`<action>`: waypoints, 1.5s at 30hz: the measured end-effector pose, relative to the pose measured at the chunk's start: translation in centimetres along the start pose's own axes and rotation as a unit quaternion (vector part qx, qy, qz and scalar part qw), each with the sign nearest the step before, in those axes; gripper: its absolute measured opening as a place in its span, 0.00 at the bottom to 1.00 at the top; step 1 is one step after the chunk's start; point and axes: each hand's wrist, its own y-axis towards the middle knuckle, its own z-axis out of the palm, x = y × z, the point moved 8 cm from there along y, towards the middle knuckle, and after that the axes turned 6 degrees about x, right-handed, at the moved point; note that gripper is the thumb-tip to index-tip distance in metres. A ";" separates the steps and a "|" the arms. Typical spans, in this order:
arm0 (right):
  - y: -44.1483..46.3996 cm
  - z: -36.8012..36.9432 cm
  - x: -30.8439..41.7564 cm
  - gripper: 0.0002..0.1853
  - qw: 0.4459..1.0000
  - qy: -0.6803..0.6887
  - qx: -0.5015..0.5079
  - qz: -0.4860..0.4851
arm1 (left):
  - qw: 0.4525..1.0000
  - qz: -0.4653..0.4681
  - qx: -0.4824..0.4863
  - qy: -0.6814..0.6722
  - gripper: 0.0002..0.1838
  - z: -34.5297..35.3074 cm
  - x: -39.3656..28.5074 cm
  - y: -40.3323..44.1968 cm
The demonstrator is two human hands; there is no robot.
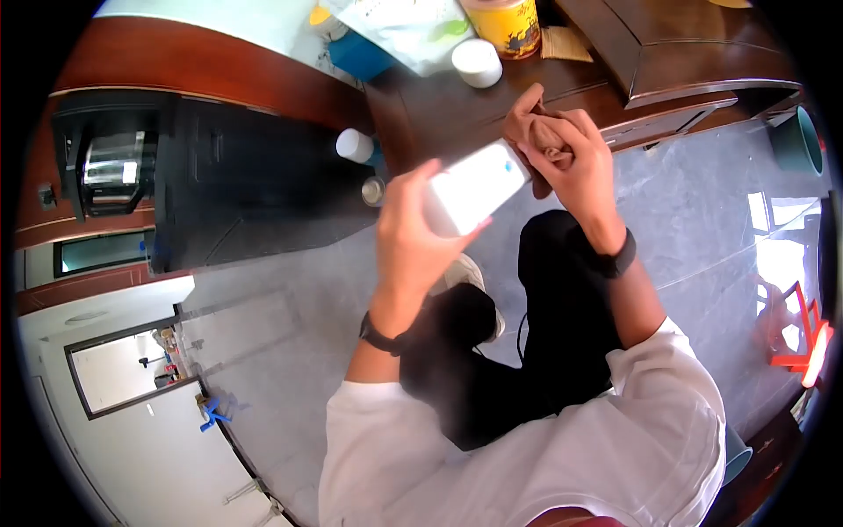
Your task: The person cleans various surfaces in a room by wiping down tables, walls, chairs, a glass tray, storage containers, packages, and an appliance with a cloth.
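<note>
My left hand (409, 230) is wrapped round a white, box-like container (474, 190) with a small blue mark near its far end. The container is tilted and held in the air in front of the brown cabinet. In my right hand (588, 176) is a bunched brown cloth (546, 140), gripped between the fingers. The cloth is right at the container's far end and seems to touch it. Overexposure washes out any print on the container.
On the dark wooden cabinet (421, 114) are a white round jar (477, 63), a yellow tin (505, 26) and a blue box (364, 57). A white cup (354, 146) stands on the black surface at left. A green bin (797, 140) and an orange-red frame (797, 338) are at right.
</note>
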 end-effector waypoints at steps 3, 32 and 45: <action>0.7 3.3 -2.1 0.12 0.994 -0.083 0.054 -0.049 | 0.994 -0.107 -0.006 0.019 0.44 -2.3 4.0 1.0; 1.2 9.6 0.2 0.15 0.955 -0.096 0.224 -0.168 | 0.967 0.110 -0.207 0.101 0.28 -1.3 12.9 8.8; 1.9 10.1 -1.1 0.17 0.950 -0.087 0.220 -0.203 | 0.983 0.093 0.159 -0.021 0.24 9.8 6.5 4.4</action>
